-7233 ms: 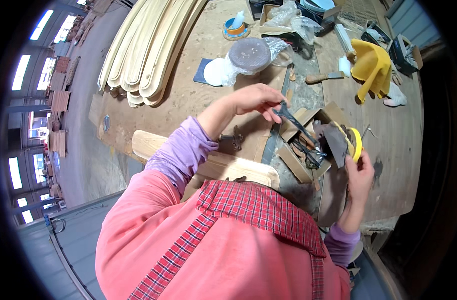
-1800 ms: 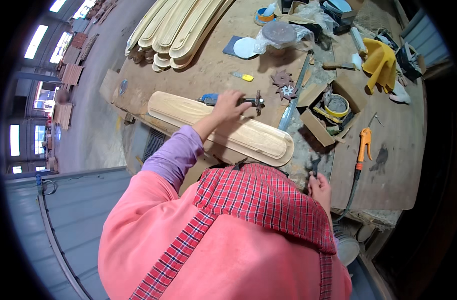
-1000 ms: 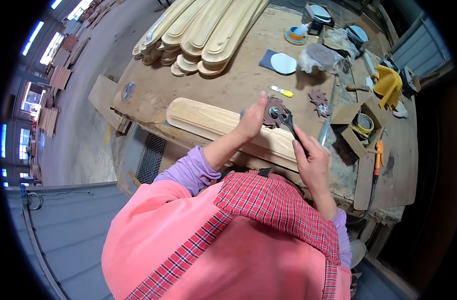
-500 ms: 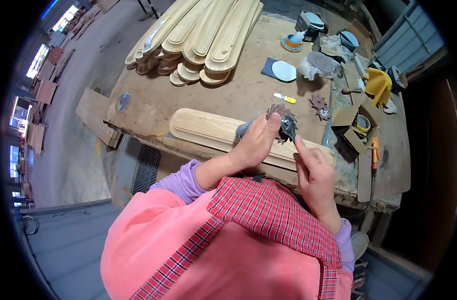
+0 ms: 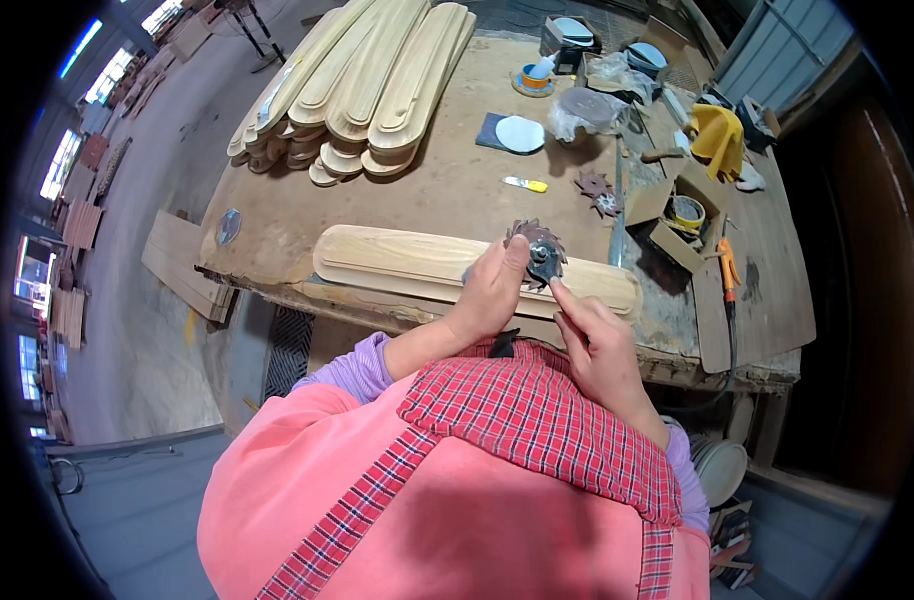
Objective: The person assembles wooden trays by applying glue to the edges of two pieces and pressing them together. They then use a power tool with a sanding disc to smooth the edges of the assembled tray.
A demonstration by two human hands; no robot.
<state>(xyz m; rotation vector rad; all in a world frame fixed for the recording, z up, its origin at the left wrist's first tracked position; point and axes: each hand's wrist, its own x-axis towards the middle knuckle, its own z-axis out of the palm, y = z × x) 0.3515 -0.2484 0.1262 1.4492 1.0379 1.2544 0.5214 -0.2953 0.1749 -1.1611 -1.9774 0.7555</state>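
Observation:
My left hand point(image 5: 490, 295) is closed round a small power tool with a sanding flap wheel; only a bit of its grey body shows beside my fingers. The brown, toothed flap wheel point(image 5: 525, 231) stands tilted at my thumb, its dark metal hub facing me. My right hand point(image 5: 605, 350) is closed, its index fingertip against the dark part below the hub. Whatever those fingers grip is hidden. Beneath both hands lies a long, round-ended wooden board point(image 5: 407, 256) with a raised centre panel, near the bench's front edge.
Similar boards point(image 5: 352, 100) are stacked at the back left. Beyond my hands lie a yellow-handled utility knife point(image 5: 527, 184), a toothed sanding wheel point(image 5: 593, 184) and a white disc point(image 5: 520, 134). To the right are a cardboard box point(image 5: 667, 240) and an orange-handled air gun point(image 5: 728, 268).
The view has shifted, so the bench things appear further left. The wheel now faces me more squarely, and the tool's grey body is mostly covered by my left hand. Both hands keep their hold.

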